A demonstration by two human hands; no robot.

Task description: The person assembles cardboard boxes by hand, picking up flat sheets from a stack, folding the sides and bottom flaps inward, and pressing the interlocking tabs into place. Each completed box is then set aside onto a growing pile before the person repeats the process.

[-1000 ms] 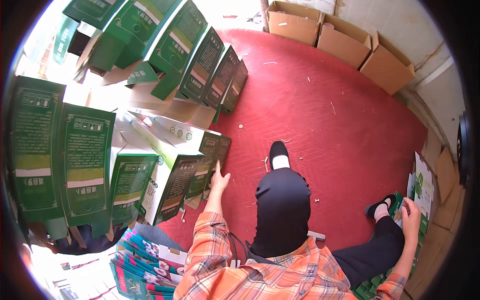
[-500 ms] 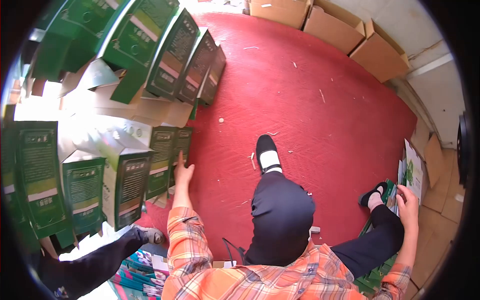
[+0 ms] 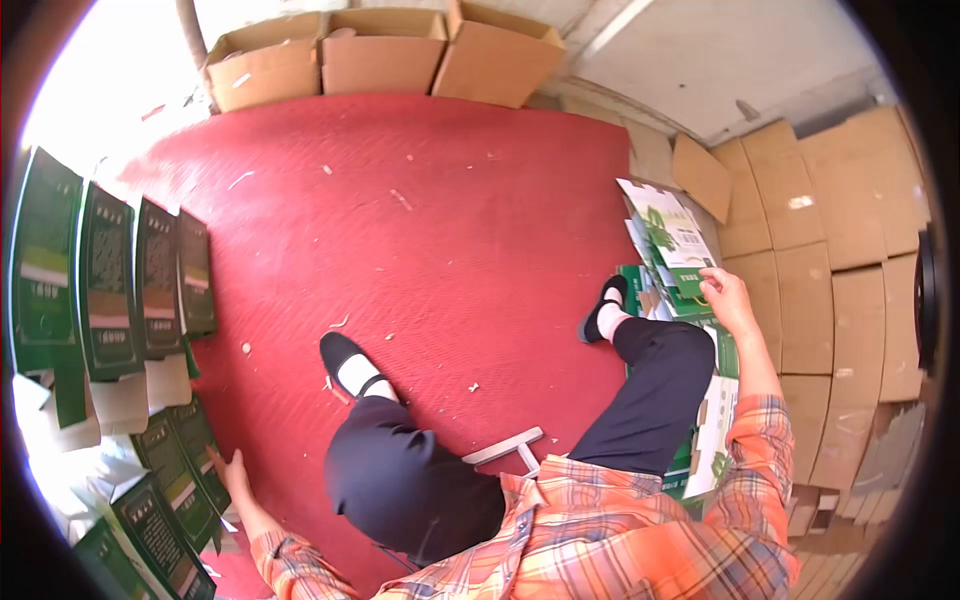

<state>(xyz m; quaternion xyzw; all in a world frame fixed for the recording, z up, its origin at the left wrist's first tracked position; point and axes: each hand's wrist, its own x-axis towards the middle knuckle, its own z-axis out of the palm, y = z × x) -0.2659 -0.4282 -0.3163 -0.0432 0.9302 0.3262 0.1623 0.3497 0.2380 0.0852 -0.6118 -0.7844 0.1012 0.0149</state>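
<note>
At the lower left, my left hand [image 3: 232, 472] rests with its fingers apart against the end of a row of green printed boxes [image 3: 182, 462]. Behind that row stands a second row of green boxes [image 3: 110, 280]. On the right, my right hand [image 3: 722, 295] reaches to a stack of flat green and white printed cartons [image 3: 672, 232]. Its thumb and fingers are bent at the edge of the top cartons, and whether they grip one is too small to tell.
Open brown cardboard boxes [image 3: 385, 62] line the wall at the top. Stacked brown cartons [image 3: 800, 290] fill the right side. Scraps lie on the red floor [image 3: 450, 230]. A pale metal bar [image 3: 505, 445] sits between my legs.
The view has swung to the right, bringing the flat cartons nearer the middle. My left hand stays beside the green box row; my right hand is now at the upper part of the flat stack.
</note>
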